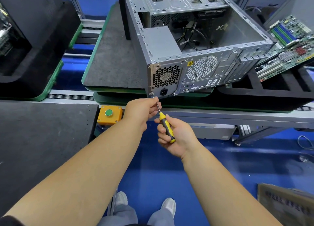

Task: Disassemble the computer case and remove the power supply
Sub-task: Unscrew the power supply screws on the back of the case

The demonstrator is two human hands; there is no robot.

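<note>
An open grey computer case (pixel 227 62) lies on its side on a dark mat, back panel facing me. The power supply (pixel 161 39) sits in its near left corner, its fan grille (pixel 165 76) and socket showing at the back. My right hand (pixel 176 137) grips the yellow and black handle of a screwdriver (pixel 165 124). The tip meets a screw (pixel 152 95) at the panel's lower left corner. My left hand (pixel 141 109) pinches the metal shaft just below the tip.
A green motherboard (pixel 287 44) leans at the case's right side over a black slotted foam tray (pixel 275 88). An orange box with a green button (pixel 109 114) sits on the conveyor rail. Another dark case stands at far left. Blue floor lies below.
</note>
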